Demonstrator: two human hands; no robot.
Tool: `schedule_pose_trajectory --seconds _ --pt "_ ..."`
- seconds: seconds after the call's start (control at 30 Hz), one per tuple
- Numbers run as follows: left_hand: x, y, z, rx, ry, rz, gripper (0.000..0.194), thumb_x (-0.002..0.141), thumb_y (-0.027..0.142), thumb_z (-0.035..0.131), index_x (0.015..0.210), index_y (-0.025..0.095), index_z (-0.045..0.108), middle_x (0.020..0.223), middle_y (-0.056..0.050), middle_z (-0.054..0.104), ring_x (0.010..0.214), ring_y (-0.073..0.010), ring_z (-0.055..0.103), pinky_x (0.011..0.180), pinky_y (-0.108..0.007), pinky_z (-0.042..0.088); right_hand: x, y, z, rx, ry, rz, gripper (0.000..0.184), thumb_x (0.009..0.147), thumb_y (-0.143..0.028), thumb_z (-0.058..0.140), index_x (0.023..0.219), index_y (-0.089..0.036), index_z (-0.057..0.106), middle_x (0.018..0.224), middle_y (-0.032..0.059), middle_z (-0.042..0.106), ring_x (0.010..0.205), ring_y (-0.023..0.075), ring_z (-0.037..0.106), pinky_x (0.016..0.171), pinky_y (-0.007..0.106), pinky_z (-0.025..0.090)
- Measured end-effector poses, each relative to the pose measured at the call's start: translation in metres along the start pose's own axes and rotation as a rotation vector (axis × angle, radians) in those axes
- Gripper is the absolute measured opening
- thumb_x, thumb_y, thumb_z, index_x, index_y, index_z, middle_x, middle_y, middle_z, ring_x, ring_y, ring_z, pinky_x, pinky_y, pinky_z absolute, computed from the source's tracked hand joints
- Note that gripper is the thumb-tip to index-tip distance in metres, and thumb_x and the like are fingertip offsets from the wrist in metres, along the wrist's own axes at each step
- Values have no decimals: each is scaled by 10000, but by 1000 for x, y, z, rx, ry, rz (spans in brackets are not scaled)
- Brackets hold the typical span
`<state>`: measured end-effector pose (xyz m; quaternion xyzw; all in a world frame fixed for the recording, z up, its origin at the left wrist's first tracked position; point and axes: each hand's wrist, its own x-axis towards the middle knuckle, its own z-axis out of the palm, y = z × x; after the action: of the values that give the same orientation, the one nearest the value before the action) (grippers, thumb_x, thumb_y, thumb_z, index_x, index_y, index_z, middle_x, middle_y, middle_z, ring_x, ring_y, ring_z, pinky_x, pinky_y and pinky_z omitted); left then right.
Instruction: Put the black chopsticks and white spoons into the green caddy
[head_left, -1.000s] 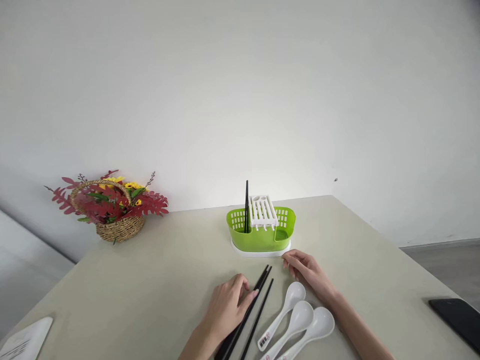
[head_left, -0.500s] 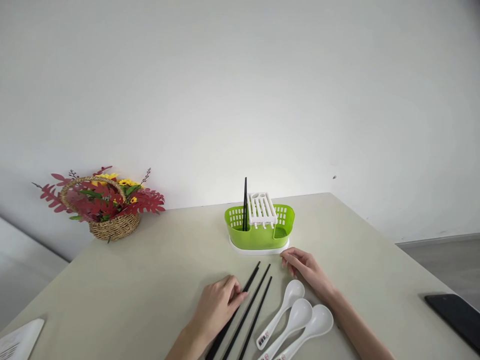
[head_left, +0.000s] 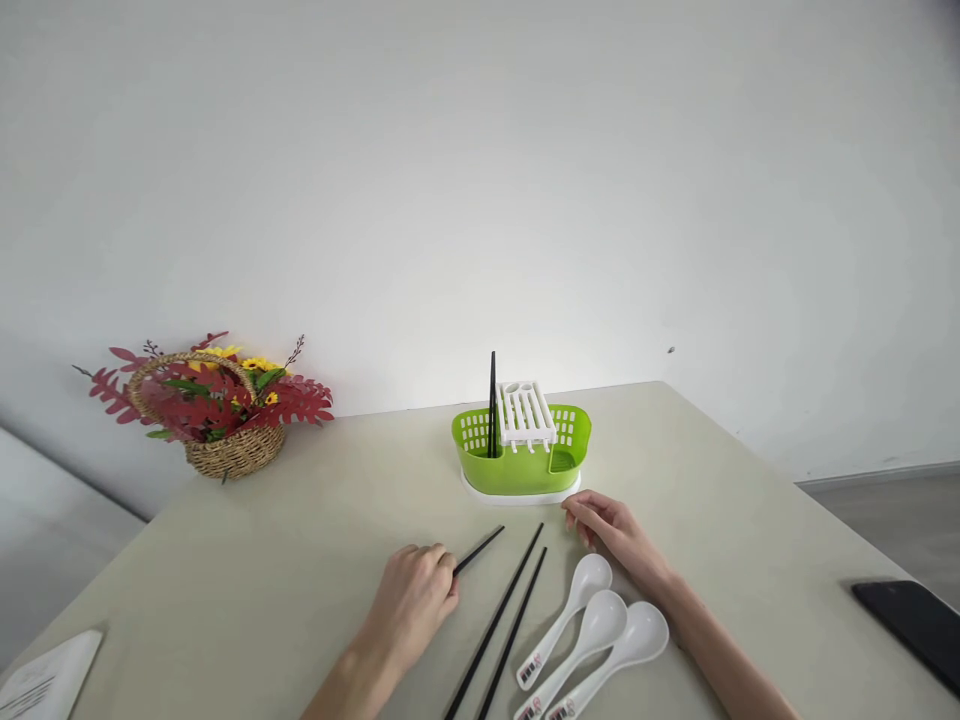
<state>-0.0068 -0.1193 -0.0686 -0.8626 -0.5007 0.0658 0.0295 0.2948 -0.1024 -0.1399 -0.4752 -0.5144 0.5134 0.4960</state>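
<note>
My left hand [head_left: 418, 600] is closed around black chopsticks [head_left: 480, 549], whose tips stick out past the fingers toward the upper right. The hand hides the rest of them. Two more black chopsticks [head_left: 495, 625] lie side by side on the table, right of that hand. Three white spoons [head_left: 600, 625] with printed handles lie further right. My right hand [head_left: 604, 522] rests with loosely bent fingers, its fingertips by the front right of a green basket's white base tray [head_left: 517, 498]. The green basket [head_left: 510, 478] holds upright black chopsticks [head_left: 492, 405] in its left compartment.
A white slotted rack [head_left: 526, 415] with small hooks sits across the green basket. A wicker basket of artificial flowers [head_left: 236, 453] stands at the back left by the wall. A black phone [head_left: 911, 625] lies at the right edge, and a white object [head_left: 52, 675] at the front left.
My left hand has closed on the left pair of chopsticks and drawn it left, away from the other two. My right hand has stayed by the base tray.
</note>
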Motion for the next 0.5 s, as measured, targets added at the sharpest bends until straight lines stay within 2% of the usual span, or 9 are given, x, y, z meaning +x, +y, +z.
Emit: schedule_pose_trajectory --seconds 0.17,0.27,0.4,0.5 --pt "2 -6 0 -22 71 17 235 904 50 534 871 179 727 911 -71 764 842 -247 740 752 -333 533 1 3 -1 14 -6 -9 446 900 -651 648 860 -211 708 814 22 659 638 142 487 613 289 425" --pt "1 -10 -6 -168 198 12 219 970 122 519 981 204 722 929 -50 781 763 -220 750 675 -308 542 2 4 -1 13 -1 -13 454 902 -654 645 857 -207 711 812 26 659 636 141 489 610 288 429" --pt "-1 -5 -24 -626 500 -8 139 1002 298 568 1052 255 690 964 -11 802 817 -190 773 741 -271 588 2 6 -1 4 2 -14 467 900 -665 639 831 -208 705 766 15 639 626 140 486 596 281 418" --pt "0 6 -38 -1024 676 -100 185 955 383 650 1054 238 709 1000 -36 808 899 -212 785 831 -284 623 2 6 -1 10 3 -11 479 887 -680 643 826 -208 699 768 11 638 623 140 487 601 286 420"
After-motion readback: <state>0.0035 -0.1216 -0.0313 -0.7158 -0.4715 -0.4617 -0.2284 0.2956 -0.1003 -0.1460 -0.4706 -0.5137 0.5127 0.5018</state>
